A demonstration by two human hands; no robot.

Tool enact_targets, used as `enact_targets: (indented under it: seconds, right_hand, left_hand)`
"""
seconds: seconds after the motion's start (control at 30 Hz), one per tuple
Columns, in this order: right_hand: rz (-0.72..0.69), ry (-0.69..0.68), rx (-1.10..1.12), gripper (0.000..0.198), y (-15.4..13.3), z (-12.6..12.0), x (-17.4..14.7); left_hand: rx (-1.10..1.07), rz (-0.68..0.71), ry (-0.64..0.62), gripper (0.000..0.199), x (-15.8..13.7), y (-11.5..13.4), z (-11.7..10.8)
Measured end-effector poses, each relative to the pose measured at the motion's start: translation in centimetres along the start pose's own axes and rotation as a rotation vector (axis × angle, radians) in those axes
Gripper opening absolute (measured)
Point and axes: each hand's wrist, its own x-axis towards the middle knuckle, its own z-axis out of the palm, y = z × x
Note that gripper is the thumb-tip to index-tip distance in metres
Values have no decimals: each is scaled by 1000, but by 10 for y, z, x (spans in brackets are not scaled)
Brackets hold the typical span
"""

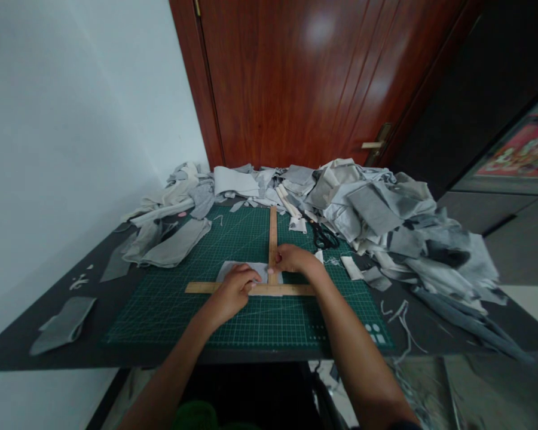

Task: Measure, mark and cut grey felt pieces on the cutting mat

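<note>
A wooden T-square ruler (pixel 273 230) lies on a green cutting mat (pixel 170 316), its long blade pointing away from me and its crossbar near me. Beneath it is a light grey piece of cloth (pixel 228 270), partly covered by the ruler and my hands. My right hand (pixel 293 260) is closed at the blade, thumb and fingers on its edges just above the crossbar. To its left, my left hand (pixel 237 285) rests over the cloth and crossbar with fingers pinched together. What those fingers hold, if anything, is too small to make out.
Black-handled scissors (pixel 325 237) lie on the mat's right side beside small cloth scraps (pixel 351 268). A large heap of grey and white fabric (pixel 376 209) covers the table's right and back. Folded cloth (pixel 177 242) lies at left, a grey piece (pixel 65 325) near the front-left edge.
</note>
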Motion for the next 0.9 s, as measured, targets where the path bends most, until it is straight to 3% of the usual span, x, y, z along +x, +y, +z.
enact_targets:
  seconds: [0.2,0.6,0.77,0.9]
  right_hand:
    - [10,-19,-23,33,1,3,6]
    - [29,3,-17,30,-4,0,0]
    - [44,5,-12,26,-5,-1,-2]
    - [40,-1,-8,21,-6,0,-2]
  left_hand:
    - [83,-5,-8,20,2,8,0]
    - [124,-55,-9,14,4,3,12]
    - [77,19,-51,43,3,14,9]
    - [56,34,-118,48,6,13,2]
